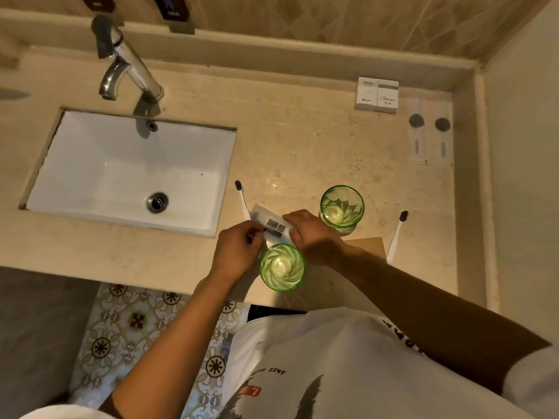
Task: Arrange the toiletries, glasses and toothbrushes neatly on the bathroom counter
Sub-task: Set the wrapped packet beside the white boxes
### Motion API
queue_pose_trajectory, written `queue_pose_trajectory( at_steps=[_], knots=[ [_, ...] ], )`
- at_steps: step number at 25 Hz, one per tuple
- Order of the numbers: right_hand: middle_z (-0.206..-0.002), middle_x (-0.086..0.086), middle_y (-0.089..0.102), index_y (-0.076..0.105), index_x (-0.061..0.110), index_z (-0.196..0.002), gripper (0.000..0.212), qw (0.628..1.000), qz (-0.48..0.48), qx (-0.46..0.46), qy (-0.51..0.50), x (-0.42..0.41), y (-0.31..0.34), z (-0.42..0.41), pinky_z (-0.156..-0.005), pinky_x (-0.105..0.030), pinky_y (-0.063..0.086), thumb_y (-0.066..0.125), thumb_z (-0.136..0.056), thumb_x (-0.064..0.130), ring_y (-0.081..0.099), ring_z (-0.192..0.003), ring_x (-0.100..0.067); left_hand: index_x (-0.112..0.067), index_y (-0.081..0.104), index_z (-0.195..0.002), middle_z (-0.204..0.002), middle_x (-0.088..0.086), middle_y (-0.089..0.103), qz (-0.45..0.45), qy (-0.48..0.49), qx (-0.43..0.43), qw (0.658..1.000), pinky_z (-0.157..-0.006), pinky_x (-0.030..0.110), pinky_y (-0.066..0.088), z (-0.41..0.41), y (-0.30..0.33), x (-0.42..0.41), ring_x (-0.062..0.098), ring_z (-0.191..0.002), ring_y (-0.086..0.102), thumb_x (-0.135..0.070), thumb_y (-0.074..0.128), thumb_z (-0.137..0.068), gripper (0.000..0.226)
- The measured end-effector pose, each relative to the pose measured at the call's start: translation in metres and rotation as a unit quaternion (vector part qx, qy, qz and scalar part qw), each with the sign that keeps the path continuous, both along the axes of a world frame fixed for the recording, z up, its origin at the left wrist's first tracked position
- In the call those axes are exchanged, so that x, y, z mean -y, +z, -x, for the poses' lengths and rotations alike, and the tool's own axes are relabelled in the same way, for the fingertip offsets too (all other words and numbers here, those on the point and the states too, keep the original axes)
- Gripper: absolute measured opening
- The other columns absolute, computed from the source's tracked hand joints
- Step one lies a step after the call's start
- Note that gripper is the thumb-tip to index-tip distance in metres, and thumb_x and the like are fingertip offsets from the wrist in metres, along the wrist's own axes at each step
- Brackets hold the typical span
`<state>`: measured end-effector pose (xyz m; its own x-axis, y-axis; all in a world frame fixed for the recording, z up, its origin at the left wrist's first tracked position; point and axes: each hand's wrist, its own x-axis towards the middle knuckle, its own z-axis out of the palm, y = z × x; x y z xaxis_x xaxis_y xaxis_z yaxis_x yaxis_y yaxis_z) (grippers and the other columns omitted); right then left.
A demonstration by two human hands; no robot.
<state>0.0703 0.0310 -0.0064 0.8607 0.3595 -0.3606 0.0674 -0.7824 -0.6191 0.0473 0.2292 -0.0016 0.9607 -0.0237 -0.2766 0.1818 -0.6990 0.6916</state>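
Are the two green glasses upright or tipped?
Upright. The near glass and far glass both show round open rims facing the camera, bases on the counter.

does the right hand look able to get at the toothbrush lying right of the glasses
Probably yes. The toothbrush lies on open counter just right of the right hand, with nothing between them, though that hand would first have to let go of the packet it holds with the left hand.

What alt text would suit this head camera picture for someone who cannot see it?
Seen from above, a person's left hand and right hand hold a small white packet on a beige bathroom counter, between two green glasses. Two toothbrushes lie nearby, right of a white sink.
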Motion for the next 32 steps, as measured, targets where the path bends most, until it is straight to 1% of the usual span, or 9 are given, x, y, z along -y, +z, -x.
queue_pose_trajectory(
  at_steps=[5,9,13,15,19,23,26,29,32],
  knots=[
    [-0.137,-0.019,0.051,0.05,0.01,-0.142,0.044,0.997,0.037,-0.066,-0.024,-0.011,-0.002,-0.018,-0.103,-0.032,0.039,0.05,-0.098,0.016,0.052,-0.122,-0.032,-0.019,0.077,-0.106,-0.101,-0.001,0.078,0.041,0.059,-0.081,0.994,-0.091,0.029,0.054,0.007,-0.002,0.003,0.015,-0.093,0.07,-0.014,0.066,-0.089,0.02],
    [-0.123,-0.015,0.064,0.064,0.012,-0.123,0.032,0.993,0.05,-0.089,-0.056,-0.018,-0.006,-0.02,-0.078,-0.026,0.037,0.055,-0.094,0.02,0.055,-0.095,-0.023,-0.022,0.077,-0.103,-0.098,-0.003,0.078,0.07,0.083,-0.105,0.989,-0.092,0.03,0.055,0.005,0.001,0.006,0.012,-0.095,0.07,-0.01,0.066,-0.086,0.024],
    [-0.109,-0.008,0.075,0.075,0.015,-0.109,0.023,0.99,0.04,-0.099,-0.096,-0.024,0.009,-0.023,-0.082,-0.032,0.051,0.059,-0.092,0.02,0.066,-0.101,-0.029,-0.027,0.075,-0.097,-0.089,-0.005,0.079,0.123,0.113,-0.148,0.975,-0.091,0.034,0.058,-0.002,0.001,0.005,0.01,-0.089,0.074,-0.008,0.064,-0.084,0.026],
    [-0.106,-0.011,0.075,0.076,0.012,-0.104,0.023,0.991,0.044,-0.087,-0.09,-0.027,0.018,-0.026,-0.081,-0.033,0.051,0.058,-0.092,0.017,0.066,-0.099,-0.03,-0.026,0.075,-0.093,-0.084,0.0,0.079,0.16,0.134,-0.165,0.964,-0.085,0.037,0.059,-0.006,0.002,0.005,0.014,-0.082,0.075,-0.005,0.063,-0.083,0.025],
    [-0.094,-0.016,0.074,0.074,0.007,-0.09,0.019,0.994,0.074,-0.046,-0.061,-0.033,0.038,-0.039,-0.071,-0.036,0.052,0.059,-0.087,0.018,0.066,-0.091,-0.035,-0.003,0.072,-0.106,-0.092,0.01,0.079,0.239,0.175,-0.185,0.937,-0.053,0.019,0.05,-0.017,0.01,0.006,0.021,-0.071,0.071,0.005,0.059,-0.088,0.024],
    [-0.097,-0.018,0.073,0.072,0.005,-0.093,0.021,0.992,0.099,-0.006,-0.079,-0.04,0.06,-0.06,-0.064,-0.029,0.036,0.061,-0.089,0.023,0.066,-0.092,-0.036,-0.002,0.073,-0.105,-0.09,0.019,0.076,0.299,0.206,-0.182,0.914,-0.057,0.025,0.057,-0.04,0.024,0.013,0.027,-0.076,0.071,-0.002,0.065,-0.091,0.016],
    [-0.1,-0.014,0.074,0.075,0.007,-0.097,0.022,0.989,0.058,0.019,-0.136,-0.034,0.076,-0.082,-0.069,-0.031,0.046,0.059,-0.091,0.02,0.067,-0.094,-0.033,0.0,0.071,-0.108,-0.098,0.025,0.075,0.357,0.244,-0.209,0.877,-0.078,0.042,0.063,-0.066,0.032,0.023,0.032,-0.086,0.073,-0.009,0.066,-0.094,0.017],
    [-0.095,0.002,0.074,0.074,0.014,-0.101,0.018,0.97,-0.068,-0.013,-0.235,-0.017,0.081,-0.109,-0.066,-0.025,0.049,0.059,-0.091,0.018,0.07,-0.078,-0.019,0.005,0.069,-0.112,-0.103,0.023,0.076,0.459,0.237,-0.247,0.82,-0.088,0.045,0.06,-0.101,0.039,0.037,0.033,-0.099,0.074,-0.013,0.063,-0.097,0.024],
    [-0.082,0.009,0.068,0.071,0.018,-0.101,0.014,0.936,-0.153,-0.066,-0.31,0.003,0.071,-0.133,-0.06,-0.02,0.048,0.063,-0.09,0.018,0.065,-0.06,-0.009,0.004,0.071,-0.105,-0.099,0.021,0.076,0.459,0.228,-0.222,0.829,-0.08,0.039,0.062,-0.138,0.038,0.054,0.028,-0.091,0.076,-0.008,0.065,-0.095,0.017]
  ],
)
